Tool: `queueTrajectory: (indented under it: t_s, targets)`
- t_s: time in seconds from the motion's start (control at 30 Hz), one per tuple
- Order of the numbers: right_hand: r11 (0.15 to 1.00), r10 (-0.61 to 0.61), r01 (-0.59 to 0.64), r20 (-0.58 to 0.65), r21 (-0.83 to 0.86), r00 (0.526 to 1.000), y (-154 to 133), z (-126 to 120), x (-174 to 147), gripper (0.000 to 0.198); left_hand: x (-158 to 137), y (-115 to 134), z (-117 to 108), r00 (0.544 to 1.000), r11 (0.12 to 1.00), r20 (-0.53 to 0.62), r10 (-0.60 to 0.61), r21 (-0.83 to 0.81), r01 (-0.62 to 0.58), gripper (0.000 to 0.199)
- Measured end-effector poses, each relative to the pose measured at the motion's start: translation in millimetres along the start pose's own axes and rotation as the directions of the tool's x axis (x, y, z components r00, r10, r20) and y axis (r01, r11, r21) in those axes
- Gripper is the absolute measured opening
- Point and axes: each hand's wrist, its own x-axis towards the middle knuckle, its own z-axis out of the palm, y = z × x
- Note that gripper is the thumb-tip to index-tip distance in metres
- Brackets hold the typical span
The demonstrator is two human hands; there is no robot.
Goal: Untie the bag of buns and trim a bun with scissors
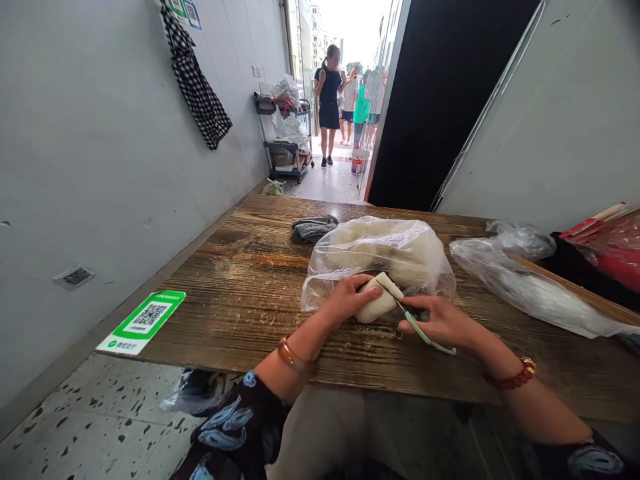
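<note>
My left hand (345, 299) is closed around a pale steamed bun (374, 308), just above the wooden table (220, 300). In my right hand (440, 320) is a pair of scissors with light green handles (417, 330). Their blades meet the right side of the bun, where a slit shows near the top. My right fingers hide part of the handles. Directly behind both hands lies a clear plastic bag (320, 277) with several pale, rounded buns (407, 263) inside.
A grey cloth (314, 228) sits behind the bag. To the right are crumpled plastic (530, 287) and a wooden-edged box (590, 293). A green QR-code card (145, 321) lies at the left corner. A cart (287, 143) and a person (329, 100) are near the doorway.
</note>
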Motion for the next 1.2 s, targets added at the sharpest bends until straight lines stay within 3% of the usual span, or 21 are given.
queueTrajectory:
  t_s: [0.5, 0.77, 1.2]
  targets:
    - [0.997, -0.048, 0.047, 0.009, 0.065, 0.999, 15, 3, -3, 0.045, -1, 0, 1, 0.999, 0.998, -0.014, -0.043, -0.055, 0.042, 0.042]
    - [0.999, -0.03, 0.03, -0.002, 0.044, 1.0, 4, 1, 2, 0.044, -1, 3, 0, 0.998, 0.995, 0.012, -0.057, -0.077, 0.058, 0.041]
    - [0.998, -0.065, 0.065, -0.038, 0.002, 0.997, 14, 2, 5, 0.037, -1, 6, 1, 0.998, 0.989, 0.02, -0.06, -0.133, 0.062, 0.041]
